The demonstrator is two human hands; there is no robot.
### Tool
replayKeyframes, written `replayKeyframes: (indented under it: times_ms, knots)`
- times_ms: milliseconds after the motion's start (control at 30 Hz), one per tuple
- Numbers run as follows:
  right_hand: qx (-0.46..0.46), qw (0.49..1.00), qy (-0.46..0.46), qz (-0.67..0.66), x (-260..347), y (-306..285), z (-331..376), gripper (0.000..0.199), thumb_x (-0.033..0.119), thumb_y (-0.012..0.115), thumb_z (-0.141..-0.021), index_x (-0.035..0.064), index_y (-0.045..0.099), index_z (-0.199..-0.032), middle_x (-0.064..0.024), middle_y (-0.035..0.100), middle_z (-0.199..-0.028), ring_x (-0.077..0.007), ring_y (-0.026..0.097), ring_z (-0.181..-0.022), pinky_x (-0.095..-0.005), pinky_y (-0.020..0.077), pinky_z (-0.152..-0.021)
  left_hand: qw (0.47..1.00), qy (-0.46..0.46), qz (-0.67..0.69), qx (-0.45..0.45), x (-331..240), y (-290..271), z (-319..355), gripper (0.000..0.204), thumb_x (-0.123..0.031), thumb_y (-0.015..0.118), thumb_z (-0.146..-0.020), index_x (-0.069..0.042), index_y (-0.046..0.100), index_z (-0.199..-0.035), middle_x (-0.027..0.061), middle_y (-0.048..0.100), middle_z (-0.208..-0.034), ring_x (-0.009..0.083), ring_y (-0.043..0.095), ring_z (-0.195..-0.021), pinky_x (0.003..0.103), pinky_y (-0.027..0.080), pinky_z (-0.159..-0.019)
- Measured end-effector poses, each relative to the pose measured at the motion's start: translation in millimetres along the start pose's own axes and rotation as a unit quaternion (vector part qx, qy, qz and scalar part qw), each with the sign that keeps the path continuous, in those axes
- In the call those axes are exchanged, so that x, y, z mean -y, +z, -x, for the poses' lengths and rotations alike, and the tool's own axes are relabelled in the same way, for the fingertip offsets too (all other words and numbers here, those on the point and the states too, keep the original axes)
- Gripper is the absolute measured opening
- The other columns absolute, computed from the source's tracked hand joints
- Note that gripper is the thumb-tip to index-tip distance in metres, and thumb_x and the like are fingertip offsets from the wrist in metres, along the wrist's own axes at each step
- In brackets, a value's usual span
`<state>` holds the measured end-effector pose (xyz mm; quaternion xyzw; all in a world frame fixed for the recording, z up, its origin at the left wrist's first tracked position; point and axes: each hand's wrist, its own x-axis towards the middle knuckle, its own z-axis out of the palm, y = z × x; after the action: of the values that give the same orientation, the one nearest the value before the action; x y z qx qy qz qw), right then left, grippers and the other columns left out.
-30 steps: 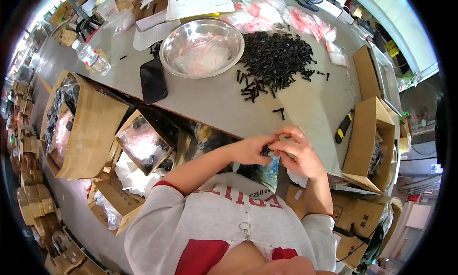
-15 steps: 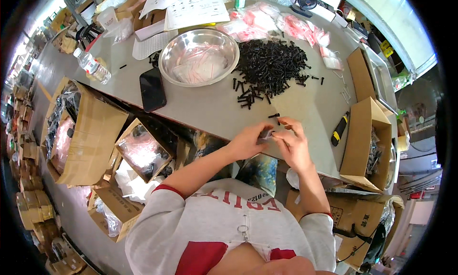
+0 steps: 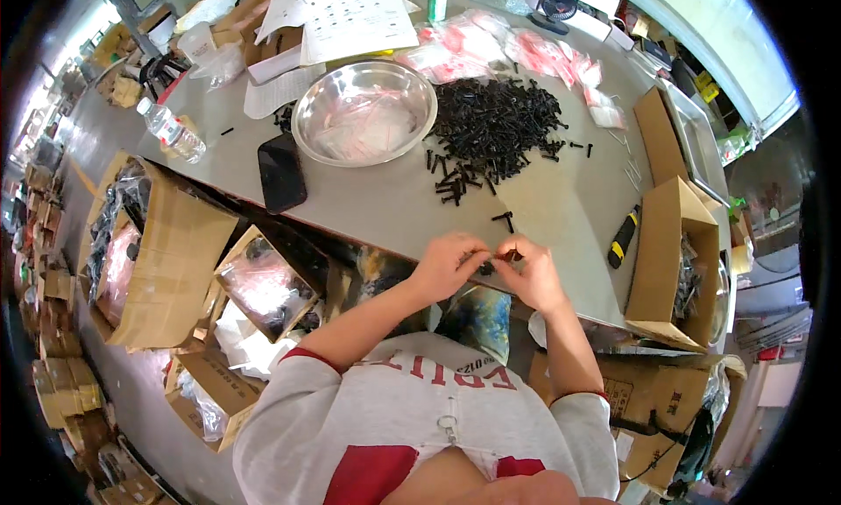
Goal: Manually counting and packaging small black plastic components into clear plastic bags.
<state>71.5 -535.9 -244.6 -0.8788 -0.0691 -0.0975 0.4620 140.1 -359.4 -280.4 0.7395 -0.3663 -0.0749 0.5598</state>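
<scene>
Both my hands meet above the table's near edge. My left hand [image 3: 448, 264] is closed, thumb and fingers pinching one side of a small clear plastic bag [image 3: 488, 267]. The bag's other side is pinched by my right hand [image 3: 533, 277]. My fingers cover most of the bag, and something dark shows there. Just beyond my fingertips lie a few loose black screws [image 3: 505, 219]. Farther off spreads a big heap of black screws [image 3: 495, 124]. Left of the heap stands a steel bowl [image 3: 307, 124] of clear bags with red edges.
A black phone [image 3: 282, 174] and a water bottle [image 3: 173, 132] are on the left. Filled red-and-clear bags [image 3: 455, 49] lie behind the heap. To the right are a yellow-black utility knife [image 3: 624, 237] and an open carton [image 3: 653, 295]. More cartons [image 3: 175, 260] stand below left.
My hands have come down slightly toward the table edge and closer together. My right fingers have curled in, and the loose screws beyond them show more fully.
</scene>
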Motion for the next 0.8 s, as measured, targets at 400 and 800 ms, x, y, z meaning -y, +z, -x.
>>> replayKeyframes:
  times_ms: [400, 800]
  knots:
    - [-0.015, 0.998, -0.058, 0.029, 8, -9, 10, 0.019, -0.003, 0.069, -0.072, 0.0019, 0.056, -0.086, -0.0131, 0.058, -0.085, -0.0315, 0.059, -0.078, -0.0371, 0.0483, -0.066, 0.998, 0.051, -0.024, -0.015, -20, -9, -4, 0.007, -0.011, 0.062, -0.085, -0.004, 0.062, -0.088, 0.0111, 0.058, -0.076, 0.0296, 0.056, -0.073, 0.037, 0.045, -0.064]
    - [-0.012, 0.993, -0.109, 0.042, 7, -9, 9, 0.020, -0.006, 0.067, -0.070, 0.0029, 0.056, -0.084, -0.0138, 0.057, -0.090, -0.0334, 0.058, -0.083, -0.0388, 0.0484, -0.071, 0.964, 0.235, -0.119, -0.025, -19, -5, -8, 0.014, -0.010, 0.069, -0.079, -0.006, 0.059, -0.088, 0.0112, 0.060, -0.079, 0.0306, 0.058, -0.074, 0.039, 0.047, -0.062]
